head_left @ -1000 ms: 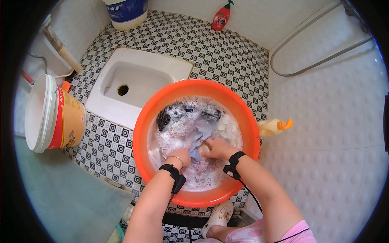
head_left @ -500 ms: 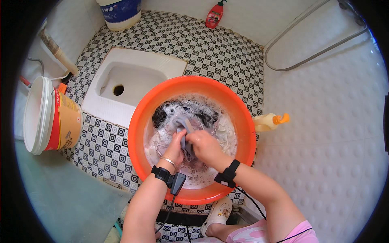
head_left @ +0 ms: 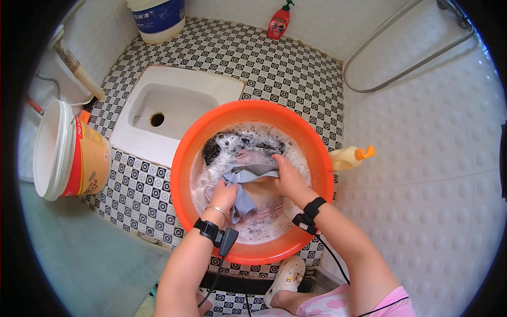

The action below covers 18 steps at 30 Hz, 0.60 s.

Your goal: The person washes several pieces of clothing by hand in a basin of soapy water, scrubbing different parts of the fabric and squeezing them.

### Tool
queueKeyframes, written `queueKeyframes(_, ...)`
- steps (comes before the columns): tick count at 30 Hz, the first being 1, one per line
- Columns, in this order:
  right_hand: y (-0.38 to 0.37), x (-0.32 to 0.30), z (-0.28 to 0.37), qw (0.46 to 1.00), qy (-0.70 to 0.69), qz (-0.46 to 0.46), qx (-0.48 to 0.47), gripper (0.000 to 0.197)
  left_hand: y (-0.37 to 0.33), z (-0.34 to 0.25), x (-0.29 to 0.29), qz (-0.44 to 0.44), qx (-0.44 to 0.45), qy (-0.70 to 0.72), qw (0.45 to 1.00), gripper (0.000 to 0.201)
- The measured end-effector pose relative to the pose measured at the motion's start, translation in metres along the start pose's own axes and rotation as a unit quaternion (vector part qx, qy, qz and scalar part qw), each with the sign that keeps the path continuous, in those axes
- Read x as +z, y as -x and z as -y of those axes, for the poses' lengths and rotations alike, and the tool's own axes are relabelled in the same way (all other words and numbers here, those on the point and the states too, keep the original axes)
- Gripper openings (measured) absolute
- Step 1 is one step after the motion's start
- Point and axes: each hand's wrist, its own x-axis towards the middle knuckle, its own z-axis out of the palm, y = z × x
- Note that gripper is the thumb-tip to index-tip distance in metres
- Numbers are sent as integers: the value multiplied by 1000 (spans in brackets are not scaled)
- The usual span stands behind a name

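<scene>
A large orange basin holds sudsy water with wet laundry in it. Over the foam I stretch a grey-blue garment with a band-like edge and a beige inner side. My left hand is closed on its bunched left part. On the other side, my right hand pinches the band's right end, thumb uppermost. Dark clothing lies half under suds at the basin's far side. Pinkish cloth shows in the water below the garment; its kind is hidden.
Behind the basin's left side is a white squat toilet. A tilted bucket stands left, another bucket at the back. A yellow-topped pump bottle touches the basin's right; a red pump bottle stands far back. A shower hose hangs right.
My hands were close together with the garment bunched between them. The right hand has moved away to the right, and the garment is now spread open between both hands.
</scene>
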Motion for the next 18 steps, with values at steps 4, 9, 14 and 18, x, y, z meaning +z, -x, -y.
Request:
queueKeyframes(4, 22, 20, -8, 981, 138, 136, 19, 53, 0, 14, -8, -82, -23, -260, 962, 45)
queueKeyframes(9, 23, 30, -35, 954, 160, 252, 3, 45, 3, 5, -2, -122, 41, -215, 968, 37)
queueKeyframes(14, 7, 13, -22, 989, 79, 118, 37, 15, 5, -19, -13, -123, 37, -261, 957, 44)
queueKeyframes(18, -15, -14, 9, 993, 72, -33, -88, 13, 14, -36, -9, -215, 339, -317, 859, 42)
